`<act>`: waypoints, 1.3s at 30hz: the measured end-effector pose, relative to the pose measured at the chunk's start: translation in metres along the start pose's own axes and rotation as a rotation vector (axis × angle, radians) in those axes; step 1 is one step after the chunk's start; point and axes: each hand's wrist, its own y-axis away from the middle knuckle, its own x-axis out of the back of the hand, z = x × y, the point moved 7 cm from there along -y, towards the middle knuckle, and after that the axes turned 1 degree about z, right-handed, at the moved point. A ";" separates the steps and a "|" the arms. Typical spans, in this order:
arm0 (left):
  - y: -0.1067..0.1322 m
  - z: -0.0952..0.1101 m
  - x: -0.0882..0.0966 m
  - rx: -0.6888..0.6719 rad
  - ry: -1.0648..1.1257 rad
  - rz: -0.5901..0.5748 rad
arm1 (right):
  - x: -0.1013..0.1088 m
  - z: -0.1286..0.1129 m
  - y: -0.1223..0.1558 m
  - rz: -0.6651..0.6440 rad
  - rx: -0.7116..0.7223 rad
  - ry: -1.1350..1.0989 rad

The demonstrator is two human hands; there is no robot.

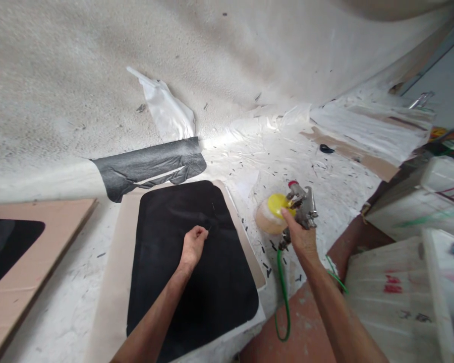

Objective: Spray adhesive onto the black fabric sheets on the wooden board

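Observation:
My left hand is over the black rounded panel, its fingers pinched together. A tiny thin sliver pokes out at the fingertips, too small to name. The panel lies on a pale backing sheet. To the right, my right hand is wrapped round a metal spray gun. The gun's cup has a yellow lid and holds something pale orange. A green hose hangs from the gun in a loop.
A crumpled grey-black sheet lies behind the panel against the coated wall covering. Cardboard with another black piece is at left. Small dark scraps litter the white surface. White plastic bins stand at right.

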 end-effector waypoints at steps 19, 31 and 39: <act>-0.012 0.008 -0.002 0.040 0.274 -0.011 | 0.040 -0.022 0.081 0.089 -0.012 0.345; -0.006 0.014 0.003 0.010 0.300 -0.102 | -0.177 -0.012 0.125 -0.735 0.486 0.494; -0.017 0.010 0.010 -0.028 0.324 -0.065 | -0.196 0.006 0.117 -0.796 0.467 0.436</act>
